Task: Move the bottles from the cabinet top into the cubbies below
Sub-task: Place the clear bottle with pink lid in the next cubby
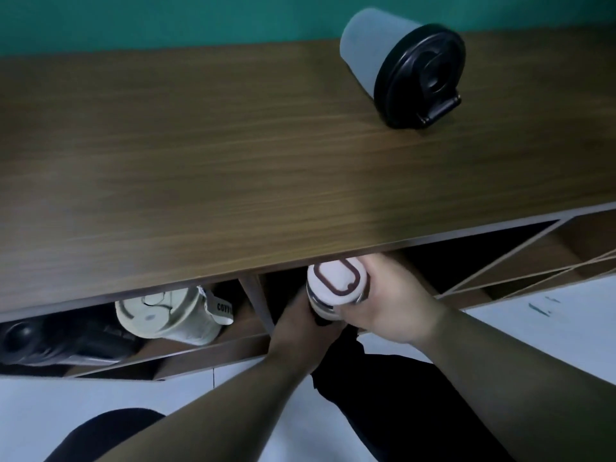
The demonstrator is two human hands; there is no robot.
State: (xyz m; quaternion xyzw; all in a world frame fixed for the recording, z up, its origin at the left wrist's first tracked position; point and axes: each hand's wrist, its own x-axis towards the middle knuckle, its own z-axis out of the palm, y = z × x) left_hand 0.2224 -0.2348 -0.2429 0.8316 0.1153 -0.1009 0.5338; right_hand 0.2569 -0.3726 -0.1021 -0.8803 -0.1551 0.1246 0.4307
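Both hands wrapped tight round the white-lidded bottle [336, 288], left hand [300, 323] low, right hand [386, 305] at the lid, steadying it upright at the cubby [433, 255] mouth beneath the cabinet top [200, 168], presumably for entry.

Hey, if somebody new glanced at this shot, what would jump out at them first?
Probably the grey cup with a black lid, alone at the far right of the wooden cabinet top. Next, the two hands, left hand and right hand, gripping a white-lidded bottle at the middle cubby's mouth. A cream bottle already sits in the left cubby.
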